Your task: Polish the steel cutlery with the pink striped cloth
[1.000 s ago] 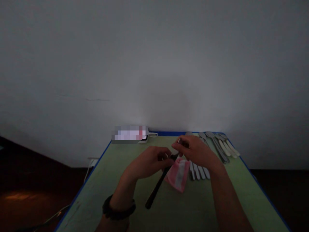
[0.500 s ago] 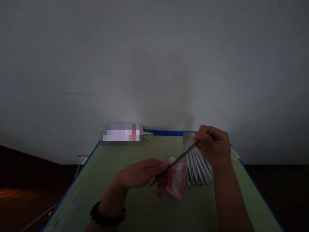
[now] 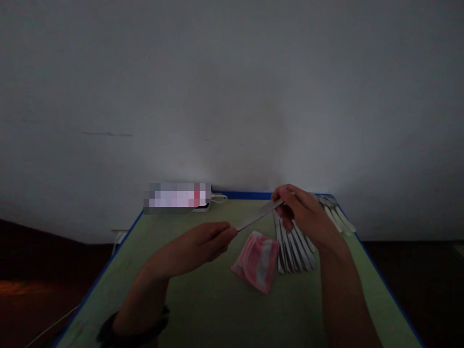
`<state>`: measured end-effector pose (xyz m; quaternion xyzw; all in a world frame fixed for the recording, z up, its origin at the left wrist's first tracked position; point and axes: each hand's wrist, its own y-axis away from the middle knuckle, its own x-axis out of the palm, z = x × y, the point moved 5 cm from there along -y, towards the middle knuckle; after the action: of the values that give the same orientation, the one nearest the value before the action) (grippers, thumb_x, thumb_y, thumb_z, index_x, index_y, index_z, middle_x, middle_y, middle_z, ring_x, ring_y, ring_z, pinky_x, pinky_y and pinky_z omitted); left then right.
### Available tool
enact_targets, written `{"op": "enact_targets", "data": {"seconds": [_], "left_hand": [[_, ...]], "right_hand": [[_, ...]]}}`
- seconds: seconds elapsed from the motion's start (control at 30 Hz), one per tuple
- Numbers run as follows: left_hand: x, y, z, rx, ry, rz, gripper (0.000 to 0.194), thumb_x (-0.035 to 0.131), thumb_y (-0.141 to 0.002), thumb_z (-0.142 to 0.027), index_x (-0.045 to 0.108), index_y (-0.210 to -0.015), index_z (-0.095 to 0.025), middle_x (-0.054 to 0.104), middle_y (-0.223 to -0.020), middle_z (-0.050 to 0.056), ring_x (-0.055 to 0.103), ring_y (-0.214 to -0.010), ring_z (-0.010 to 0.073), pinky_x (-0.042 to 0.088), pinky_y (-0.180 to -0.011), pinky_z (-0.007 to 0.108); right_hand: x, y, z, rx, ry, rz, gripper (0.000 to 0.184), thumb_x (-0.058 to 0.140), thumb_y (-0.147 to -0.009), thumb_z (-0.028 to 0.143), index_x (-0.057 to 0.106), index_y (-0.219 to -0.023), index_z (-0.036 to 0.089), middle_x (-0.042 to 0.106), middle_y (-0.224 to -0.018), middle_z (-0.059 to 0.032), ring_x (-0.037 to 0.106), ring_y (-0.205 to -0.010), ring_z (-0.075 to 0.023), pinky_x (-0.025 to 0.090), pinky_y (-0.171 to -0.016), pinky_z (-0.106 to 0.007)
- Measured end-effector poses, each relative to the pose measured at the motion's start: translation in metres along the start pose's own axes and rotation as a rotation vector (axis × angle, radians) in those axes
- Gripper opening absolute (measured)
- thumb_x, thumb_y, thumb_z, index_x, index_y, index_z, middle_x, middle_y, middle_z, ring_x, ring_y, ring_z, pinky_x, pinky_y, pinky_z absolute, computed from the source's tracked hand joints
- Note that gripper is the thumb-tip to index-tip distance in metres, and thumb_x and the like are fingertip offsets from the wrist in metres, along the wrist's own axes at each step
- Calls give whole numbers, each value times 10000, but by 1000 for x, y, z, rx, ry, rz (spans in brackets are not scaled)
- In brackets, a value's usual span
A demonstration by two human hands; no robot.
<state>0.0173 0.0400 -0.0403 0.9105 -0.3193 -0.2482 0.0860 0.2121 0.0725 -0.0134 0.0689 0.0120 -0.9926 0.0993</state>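
Note:
Between my hands, above the table, slants a silvery table knife (image 3: 256,216). My left hand (image 3: 208,241) pinches its lower left end between thumb and fingers. At the upper right end, my right hand (image 3: 300,205) has its fingers closed on the metal. Below the knife, a folded pink-and-white striped cloth (image 3: 259,263) lies on the table, touched by neither hand. Just right of the cloth, several similar metal knives (image 3: 295,249) lie fanned out side by side, their far ends partly hidden behind my right hand.
The green tabletop (image 3: 203,309) has blue edging and stands against a grey wall. At its back left is a blurred-out device (image 3: 177,195) with a white cable (image 3: 220,197). Several white-handled utensils (image 3: 339,217) lie at the back right edge.
The striped cloth has left my left hand and now rests on the table. My left hand has shifted left and up; my right hand has moved slightly left with the knife.

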Motion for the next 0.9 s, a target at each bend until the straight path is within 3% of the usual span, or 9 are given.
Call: {"op": "enact_targets", "data": {"seconds": [0.17, 0.33, 0.43, 0.53, 0.6, 0.7, 0.8, 0.9], "left_hand": [[3, 11, 7, -49, -12, 123, 406, 328, -919, -506, 470, -710, -188, 490, -556, -42, 463, -462, 97, 376, -457, 200], [-27, 20, 18, 25, -66, -119, 331, 405, -903, -469, 494, -737, -197, 455, -627, -40, 437, -537, 102, 356, -462, 183], [-38, 20, 24, 17, -150, -226, 311, 419, -899, -437, 522, -737, -194, 486, -629, -28, 452, -557, 114, 360, -492, 196], [-35, 15, 22, 9, -221, -228, 314, 414, -897, -427, 539, -730, -193, 514, -634, -21, 467, -570, 124, 358, -516, 211], [-30, 12, 20, 6, -269, -206, 318, 404, -898, -424, 546, -731, -194, 533, -644, -16, 483, -585, 134, 360, -537, 223], [-28, 8, 19, -3, -319, -224, 301, 406, -893, -404, 557, -736, -195, 563, -665, -6, 502, -604, 146, 360, -553, 236], [-31, 9, 19, -2, -334, -248, 285, 399, -891, -377, 557, -741, -194, 569, -668, -3, 505, -607, 150, 362, -555, 239], [-34, 10, 20, 6, -341, -286, 284, 390, -893, -385, 548, -754, -195, 562, -670, -6, 501, -604, 148, 361, -552, 241]], "right_hand": [[3, 2, -2, 5, -50, 107, 336, 401, -890, 459, 545, -1041, 195, 492, -566, 60, 457, -394, -60, 370, -369, -183], [-14, 6, -4, 32, -36, 81, 336, 370, -904, 414, 525, -1086, 178, 566, -651, 24, 523, -452, -78, 443, -418, -204], [-6, 6, -22, 163, 203, 313, 314, 388, -891, 362, 540, -1091, 174, 631, -691, -4, 549, -456, -86, 444, -422, -209], [13, 2, -42, 103, 544, 457, 242, 515, -816, 296, 611, -1014, 195, 682, -797, -41, 620, -617, -128, 473, -544, -247], [29, -3, -53, 8, 782, 423, 223, 649, -693, 231, 649, -915, 208, 684, -821, -51, 632, -735, -179, 457, -617, -281], [54, -4, -65, -26, 914, 423, 249, 719, -562, 115, 651, -780, 216, 665, -752, -49, 608, -687, -196, 394, -552, -280], [65, -1, -61, -77, 992, 435, 196, 662, -628, 94, 646, -776, 221, 645, -729, -37, 588, -676, -178, 366, -546, -273], [58, 0, -45, -114, 945, 430, 165, 604, -712, 119, 648, -848, 204, 639, -835, -55, 586, -774, -180, 407, -654, -292]]}}
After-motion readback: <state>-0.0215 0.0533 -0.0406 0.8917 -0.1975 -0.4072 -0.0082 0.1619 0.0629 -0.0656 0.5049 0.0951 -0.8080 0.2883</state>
